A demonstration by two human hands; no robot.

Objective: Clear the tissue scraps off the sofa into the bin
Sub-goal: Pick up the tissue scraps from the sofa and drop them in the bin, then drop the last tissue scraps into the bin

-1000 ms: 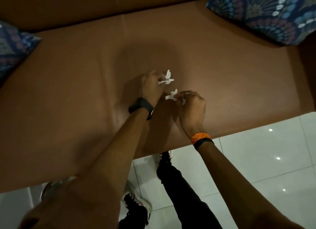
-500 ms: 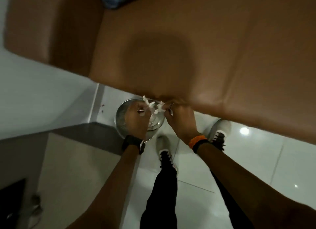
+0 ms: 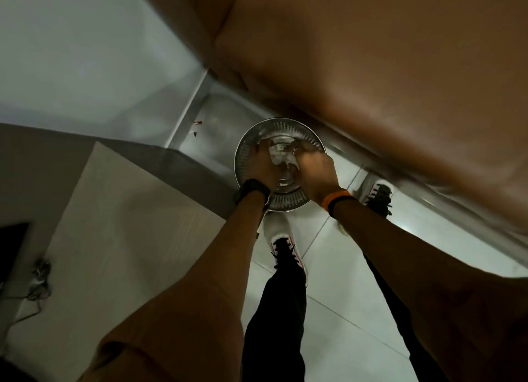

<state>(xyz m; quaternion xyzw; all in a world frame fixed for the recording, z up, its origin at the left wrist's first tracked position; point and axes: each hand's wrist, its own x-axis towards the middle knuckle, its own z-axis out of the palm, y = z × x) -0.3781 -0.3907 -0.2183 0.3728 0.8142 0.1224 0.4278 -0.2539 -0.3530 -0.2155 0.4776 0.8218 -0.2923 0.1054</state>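
Note:
A round metal mesh bin (image 3: 285,123) stands on the floor against the front edge of the brown sofa (image 3: 371,53). Both my hands are held over its opening. My left hand (image 3: 264,164), with a black watch at the wrist, and my right hand (image 3: 317,170), with an orange band, are curled with fingertips close together. White tissue scraps (image 3: 281,157) show between the fingertips, blurred. No scraps are visible on the part of the sofa seat in view.
A pale wall runs along the upper left, and a white cabinet top (image 3: 128,224) lies at the left with cables (image 3: 40,279) by it. My two shoes (image 3: 285,244) stand on the glossy tiled floor just in front of the bin. A small red fleck (image 3: 197,122) lies near the wall.
I have turned left from the sofa seat to the bin. Both hands carried the tissue scraps off the seat and moved from the bin's rim to over its opening.

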